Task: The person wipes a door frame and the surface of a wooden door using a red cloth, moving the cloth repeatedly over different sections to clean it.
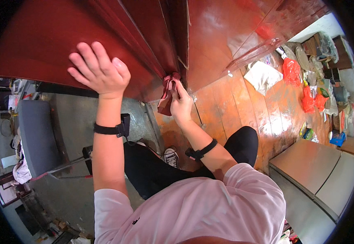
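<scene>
My right hand (181,105) grips a dark red cloth (166,100), part of which hangs below the fingers. The cloth meets the lower part of a dark red wooden door frame (167,55), beside a narrow dark gap. Up and to the left, my left hand (100,70) is spread with its fingers apart and holds nothing. It is over a glossy red wooden panel (42,45); whether the palm touches it I cannot tell. Another glossy red panel (207,36) stands right of the gap. Black straps circle both forearms.
Wooden floorboards (225,106) run to the right, with a white bag (262,77) and red plastic bags (291,71) on them. A metallic refrigerator (308,167) is at the lower right. A grey cushioned seat (38,137) stands at the left on the grey floor.
</scene>
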Demonstrator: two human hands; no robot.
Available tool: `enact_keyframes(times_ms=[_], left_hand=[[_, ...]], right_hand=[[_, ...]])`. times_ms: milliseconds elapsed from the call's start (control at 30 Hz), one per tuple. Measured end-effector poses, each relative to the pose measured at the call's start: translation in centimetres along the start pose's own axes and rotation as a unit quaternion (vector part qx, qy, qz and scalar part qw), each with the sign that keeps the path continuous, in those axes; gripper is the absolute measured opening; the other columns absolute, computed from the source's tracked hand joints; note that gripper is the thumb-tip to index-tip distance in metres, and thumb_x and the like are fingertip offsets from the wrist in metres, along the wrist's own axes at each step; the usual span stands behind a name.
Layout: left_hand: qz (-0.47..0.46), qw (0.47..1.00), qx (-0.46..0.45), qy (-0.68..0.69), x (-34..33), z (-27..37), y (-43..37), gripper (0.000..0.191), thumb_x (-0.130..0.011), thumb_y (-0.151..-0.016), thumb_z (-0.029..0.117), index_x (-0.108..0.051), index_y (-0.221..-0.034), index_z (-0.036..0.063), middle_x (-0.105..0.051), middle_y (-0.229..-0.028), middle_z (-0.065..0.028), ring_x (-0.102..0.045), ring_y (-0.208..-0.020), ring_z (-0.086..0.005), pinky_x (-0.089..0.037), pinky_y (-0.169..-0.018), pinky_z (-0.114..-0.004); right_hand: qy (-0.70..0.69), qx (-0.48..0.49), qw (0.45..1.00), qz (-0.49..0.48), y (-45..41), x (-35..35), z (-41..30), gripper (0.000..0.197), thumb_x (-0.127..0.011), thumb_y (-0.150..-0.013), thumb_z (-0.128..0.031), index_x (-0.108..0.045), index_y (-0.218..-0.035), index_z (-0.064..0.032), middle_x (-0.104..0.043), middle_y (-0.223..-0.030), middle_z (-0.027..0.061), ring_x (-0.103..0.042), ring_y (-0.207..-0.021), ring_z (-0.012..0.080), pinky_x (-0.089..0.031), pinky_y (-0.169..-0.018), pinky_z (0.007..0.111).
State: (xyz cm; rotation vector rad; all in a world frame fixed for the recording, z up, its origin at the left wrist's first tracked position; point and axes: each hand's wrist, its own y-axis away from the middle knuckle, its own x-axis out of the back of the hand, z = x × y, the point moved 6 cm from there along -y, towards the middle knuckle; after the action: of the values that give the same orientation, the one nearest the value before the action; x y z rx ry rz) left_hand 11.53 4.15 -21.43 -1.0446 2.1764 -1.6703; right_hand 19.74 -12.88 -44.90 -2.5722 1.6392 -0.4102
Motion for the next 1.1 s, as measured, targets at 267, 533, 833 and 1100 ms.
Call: enact_keyframes(times_ms=[267, 533, 833, 1100], left_hand=[[-0.083, 0.997, -0.006, 0.0, 5.2, -0.6, -3.4, 0.044, -0.056, -0.108, 0.026, -0.064, -0.148, 0.0092, -0.056, -0.159, -0.0107, -0.05, -0.145, -0.0327, -0.035, -0.121, -0.052], [-0.16, 0.984, 0.037, 0.069, 9.6, -4.5, -11.9, 0.047, -0.067, -0.095, 0.019, -0.067, -0.143, 0.016, -0.061, -0.156, 0.0016, -0.055, -0.14, -0.0233, -0.041, -0.116, -0.05], [-0.174, 0.977, 0.074, 0.097, 11.9, -8.0, -19.7, 0.053, -0.069, -0.092, 0.026, -0.065, -0.143, 0.0145, -0.057, -0.158, -0.0015, -0.052, -0.144, -0.0263, -0.034, -0.122, -0.05], [-0.174, 0.976, 0.088, 0.099, 13.0, -10.4, -24.7, 0.062, -0.075, -0.082, 0.019, -0.065, -0.143, 0.0122, -0.056, -0.16, -0.0042, -0.052, -0.145, -0.0293, -0.036, -0.122, -0.053]], right_hand=[[-0.057, -0.103, 0.993, 0.011, -3.7, 3.1, -17.4, 0.043, -0.069, -0.106, -0.001, -0.065, -0.149, 0.0032, -0.081, -0.127, 0.0168, -0.068, -0.114, 0.0107, -0.056, -0.102, 0.031], [-0.095, -0.054, 0.994, 0.004, -7.3, 6.6, -34.3, 0.044, -0.066, -0.105, 0.003, -0.066, -0.148, -0.0006, -0.076, -0.135, 0.0243, -0.074, -0.127, 0.0237, -0.056, -0.105, 0.035], [0.026, 0.358, 0.933, 0.035, -11.0, 12.7, -57.3, 0.063, -0.053, -0.091, 0.023, -0.064, -0.15, 0.0054, -0.061, -0.157, 0.0258, -0.062, -0.146, 0.0363, -0.049, -0.12, 0.039], [0.063, 0.336, 0.939, 0.042, -13.1, 10.6, -57.5, 0.073, -0.048, -0.086, 0.023, -0.062, -0.154, -0.0002, -0.059, -0.159, 0.0272, -0.059, -0.147, 0.0388, -0.047, -0.123, 0.043]])
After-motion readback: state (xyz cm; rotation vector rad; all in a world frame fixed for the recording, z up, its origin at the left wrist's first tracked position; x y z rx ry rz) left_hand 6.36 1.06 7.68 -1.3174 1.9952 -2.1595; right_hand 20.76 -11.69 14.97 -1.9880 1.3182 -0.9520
